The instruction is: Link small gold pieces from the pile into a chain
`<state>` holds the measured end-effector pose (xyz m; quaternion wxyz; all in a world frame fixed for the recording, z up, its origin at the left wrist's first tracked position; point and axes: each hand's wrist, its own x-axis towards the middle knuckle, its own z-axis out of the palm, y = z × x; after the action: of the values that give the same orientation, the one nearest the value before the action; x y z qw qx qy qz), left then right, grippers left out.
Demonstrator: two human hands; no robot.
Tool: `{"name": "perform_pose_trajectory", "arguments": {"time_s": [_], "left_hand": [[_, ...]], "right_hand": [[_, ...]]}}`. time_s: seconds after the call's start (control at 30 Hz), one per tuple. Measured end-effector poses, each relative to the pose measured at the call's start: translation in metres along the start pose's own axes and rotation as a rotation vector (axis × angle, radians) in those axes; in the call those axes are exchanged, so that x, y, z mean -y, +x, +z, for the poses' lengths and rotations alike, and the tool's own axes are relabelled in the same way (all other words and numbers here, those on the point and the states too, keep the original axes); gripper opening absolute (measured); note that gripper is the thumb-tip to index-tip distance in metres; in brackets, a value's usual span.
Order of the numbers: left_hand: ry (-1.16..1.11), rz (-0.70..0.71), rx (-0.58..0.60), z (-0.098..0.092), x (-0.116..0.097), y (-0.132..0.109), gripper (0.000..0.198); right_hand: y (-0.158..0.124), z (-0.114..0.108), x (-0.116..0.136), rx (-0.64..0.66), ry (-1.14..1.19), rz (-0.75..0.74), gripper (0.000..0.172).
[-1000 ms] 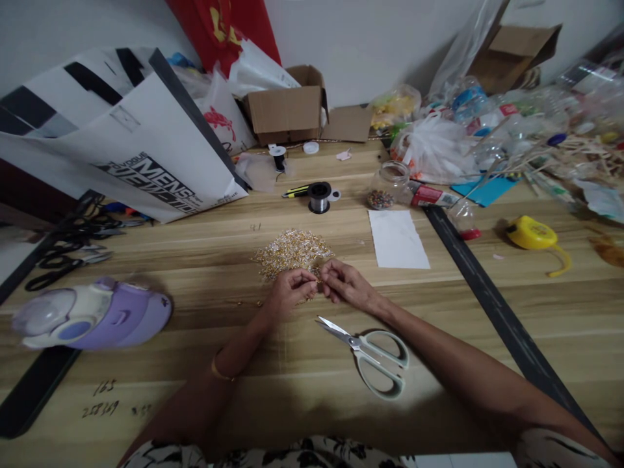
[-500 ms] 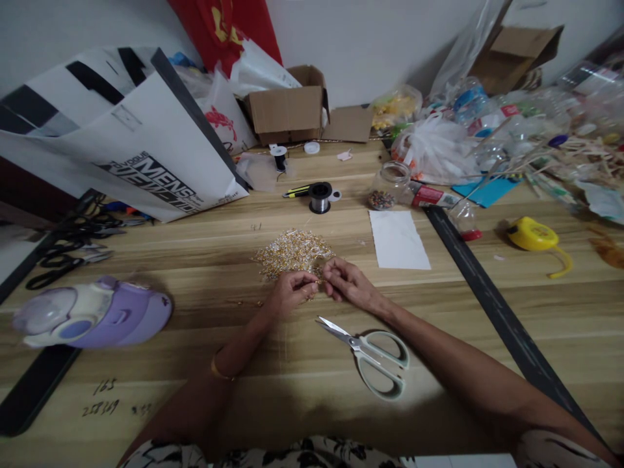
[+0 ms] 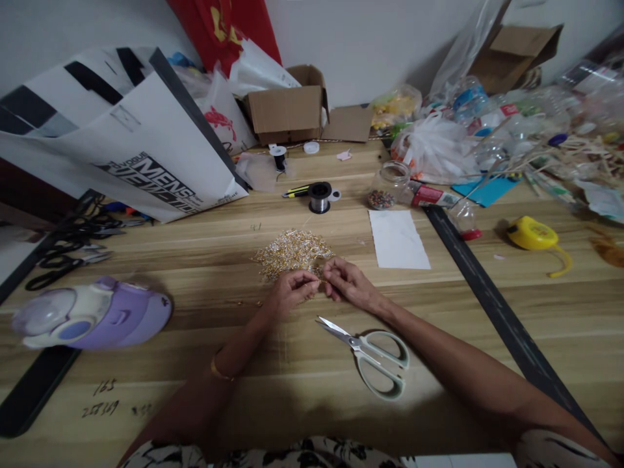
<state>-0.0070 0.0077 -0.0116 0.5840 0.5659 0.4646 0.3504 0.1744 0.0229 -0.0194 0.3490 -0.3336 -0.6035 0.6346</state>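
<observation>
Hands [image 3: 291,291] pinch tiny gold bit [image 3: 320,280] nr glittery, roundish pile [image 3: 292,250]; wood-grain tbl [image 3: 205,260].

A pale wall [image 3: 351,58] backs the wood-grain table [image 3: 560,325].

The golden piece [image 3: 320,280] at the fingertips of the left hand [image 3: 291,290] is too small to identify; whether the right hand [image 3: 351,284] also grips it cannot be determined. The hands conceal the near edge of the glittering pile [image 3: 292,250], whose individual pieces are not resolvable. The purple-and-white device [image 3: 119,315] is blurred and covers part of the black strip [image 3: 39,393], which the left edge truncates. The left edge also cuts off the paper bag [image 3: 151,140]; the bottom edge cuts off a white object [image 3: 458,461]. The rightmost handwritten mark [image 3: 142,411] is illegible. Overlapping plastic bottles [image 3: 468,103] partly hide one another.
</observation>
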Motion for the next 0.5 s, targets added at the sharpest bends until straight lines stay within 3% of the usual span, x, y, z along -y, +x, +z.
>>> {"name": "perform_pose_trajectory", "arguments": {"time_s": [0.5], "left_hand": [[0.032, 0.006, -0.045, -0.0017, 0.0048, 0.0004, 0.026]], "right_hand": [[-0.0022, 0.0007, -0.0009, 0.047, 0.080, -0.008, 0.029]]}}
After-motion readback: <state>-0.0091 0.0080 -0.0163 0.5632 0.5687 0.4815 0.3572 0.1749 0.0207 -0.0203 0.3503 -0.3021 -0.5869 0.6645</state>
